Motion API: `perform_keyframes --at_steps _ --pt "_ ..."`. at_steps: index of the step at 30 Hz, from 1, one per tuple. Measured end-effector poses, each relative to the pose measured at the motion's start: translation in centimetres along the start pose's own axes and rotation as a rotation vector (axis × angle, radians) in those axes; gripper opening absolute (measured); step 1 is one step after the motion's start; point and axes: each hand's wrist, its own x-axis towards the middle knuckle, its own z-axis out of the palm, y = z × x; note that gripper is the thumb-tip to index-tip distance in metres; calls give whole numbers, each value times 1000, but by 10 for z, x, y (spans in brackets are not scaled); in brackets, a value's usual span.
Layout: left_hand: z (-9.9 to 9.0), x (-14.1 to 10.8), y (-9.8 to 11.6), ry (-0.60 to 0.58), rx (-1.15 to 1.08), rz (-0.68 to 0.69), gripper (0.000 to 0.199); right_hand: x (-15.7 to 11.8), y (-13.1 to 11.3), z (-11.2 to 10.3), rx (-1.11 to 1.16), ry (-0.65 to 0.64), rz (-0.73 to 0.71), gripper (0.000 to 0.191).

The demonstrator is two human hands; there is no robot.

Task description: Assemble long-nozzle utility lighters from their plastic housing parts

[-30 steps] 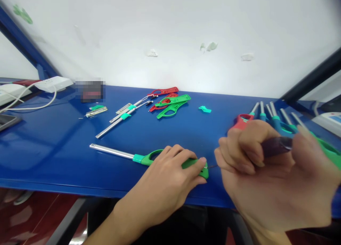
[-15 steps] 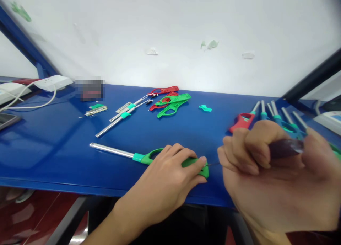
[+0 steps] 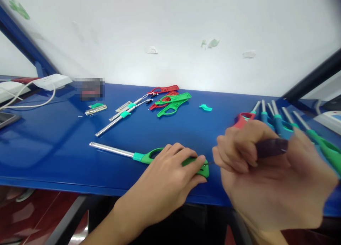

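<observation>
A green long-necked gas lighter [image 3: 147, 157] with a silver tube lies on the blue table, its tube pointing left. My left hand [image 3: 170, 175] is closed over its handle and presses it down. From the right, my right hand [image 3: 269, 177] grips the dark handle of a screwdriver [image 3: 271, 148]. The thin shaft reaches the handle's butt end, where the tip touches or nearly touches a small hole. Fingers of my right hand hide part of the shaft.
Red and green handle shells [image 3: 173, 104] lie behind, beside silver tubes [image 3: 113, 126] with wires. Finished-looking lighters [image 3: 278, 122] lie at right, partly behind my right hand. A teal trigger piece [image 3: 205, 107], a clear fuel tank [image 3: 96, 110] and a white power strip [image 3: 53, 81] are also there.
My right hand has shifted slightly left with the screwdriver and turned a little. My left hand and the lighter stay in place.
</observation>
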Motion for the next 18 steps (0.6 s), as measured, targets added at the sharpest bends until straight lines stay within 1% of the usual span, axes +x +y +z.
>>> perform_keyframes --at_steps 6,11,13,15,18 --pt "1 -1 -2 19 20 2 27 11 3 7 -104 48 -1 57" --pt "1 -2 -1 24 18 9 28 13 2 8 -214 87 -22 48" --pt "1 -2 -1 21 15 9 27 11 3 7 -278 81 -61 45" --pt "1 -1 0 15 3 5 26 7 5 4 -369 46 -129 41" --pt "0 -2 0 8 -20 -8 24 2 6 0 -470 -4 -244 23"
